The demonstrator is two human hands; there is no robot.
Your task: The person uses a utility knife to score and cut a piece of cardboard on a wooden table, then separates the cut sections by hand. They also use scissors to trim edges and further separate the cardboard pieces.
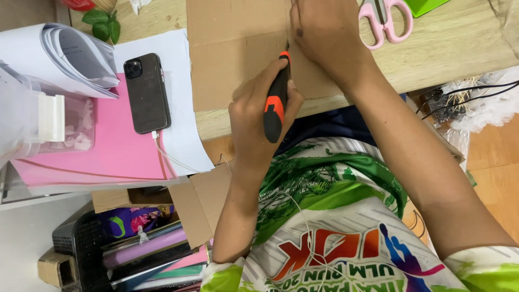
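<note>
My left hand (258,116) is closed around a black and orange utility knife (275,103), whose tip meets a flat brown cardboard sheet (232,48) near a crease. My right hand (324,32) lies flat on the cardboard just beyond the knife tip, pressing it onto the wooden table (459,43). The blade itself is too small to make out. Both forearms reach up from my green and white shirt at the bottom of the view.
Pink scissors (386,19) lie right of my right hand. A black phone (147,93) on a cable rests on pink and white sheets (108,151). Left stands a clear plastic container (32,119); below, a black basket (81,249) of rolls. Cables and plastic bags (470,97) sit right.
</note>
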